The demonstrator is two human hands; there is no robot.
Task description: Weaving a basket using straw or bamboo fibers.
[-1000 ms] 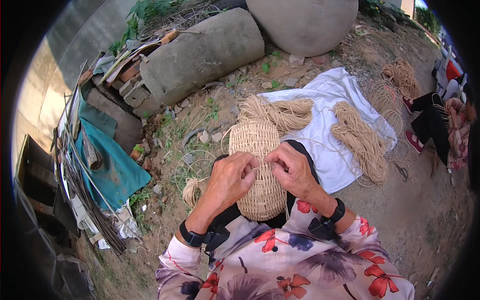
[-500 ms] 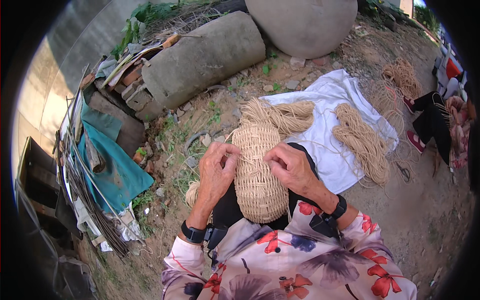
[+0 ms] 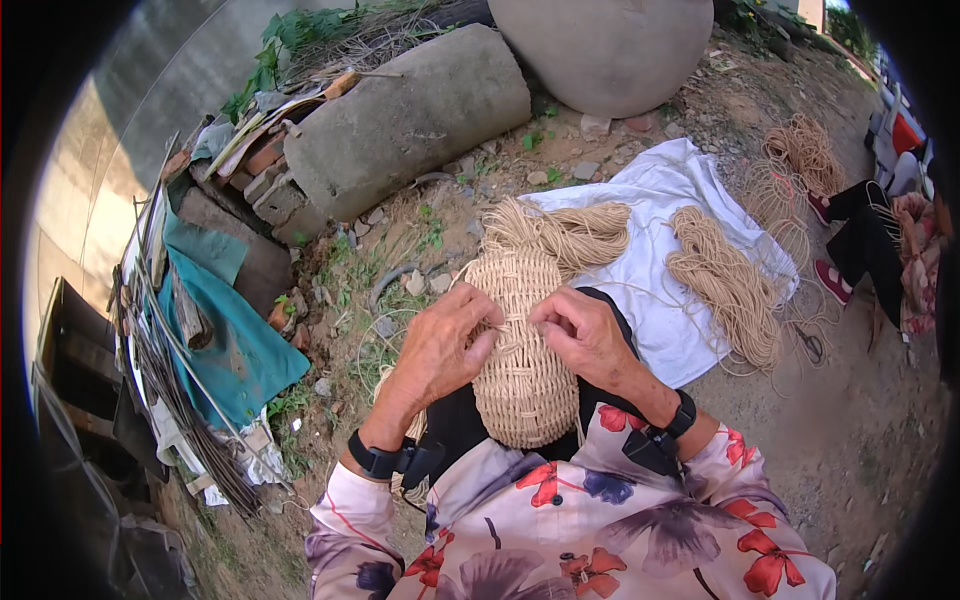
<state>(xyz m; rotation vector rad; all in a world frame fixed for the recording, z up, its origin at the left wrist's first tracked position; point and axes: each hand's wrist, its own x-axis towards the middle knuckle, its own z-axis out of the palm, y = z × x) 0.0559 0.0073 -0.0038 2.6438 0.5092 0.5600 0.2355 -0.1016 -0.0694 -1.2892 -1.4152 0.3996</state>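
Note:
A long, rounded oval piece woven from tan straw cord (image 3: 525, 400) lies across my lap, over my black trousers. My left hand (image 3: 448, 335) overlaps its left edge, with thumb and forefinger pinched together over the weave at what looks like a strand of cord. Across from it, my right hand (image 3: 585, 338) is curled closed at the right edge, its fingertips near the middle of the weave. Whatever lies between the right fingertips is hidden. Just beyond the far end of the woven piece rests a hank of tan cord (image 3: 590, 235).
A white cloth (image 3: 640, 300) lies ahead right, bearing another cord hank (image 3: 725, 290). Scissors (image 3: 810, 345) and looser cord coils (image 3: 805, 155) are farther right, near a seated person's legs (image 3: 860, 245). A concrete cylinder (image 3: 410, 115), teal cloth (image 3: 225, 330) and sticks (image 3: 180, 370) stand left.
My left hand has moved right and further over the woven piece, and its forearm is angled more outward. My right hand has barely shifted.

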